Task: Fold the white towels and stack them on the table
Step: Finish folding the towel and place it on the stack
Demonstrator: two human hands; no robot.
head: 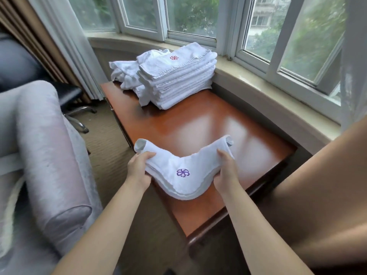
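Left grip (139, 167) and right grip (225, 167) each clutching an end of a folded white towel (184, 175) sagging between them, purple flower emblem up, above the near desk (198, 124) edge, folded towel stack (178, 80) far, crumpled towels (123, 74) left of it

Soft daylight enters through the windows (190, 18) at the far side and right, leaving the room evenly bright with no hard shadows. The polished table (198, 124) carries broad pale glare patches across its middle and right half. The folded stack of towels (178, 80) is bright yet keeps its layer lines. Wide-angle distortion bends the window frames and sill into curves and stretches the near right edge. Fine detail is slightly soft overall, more so toward the corners; the greenery outside looks hazy.
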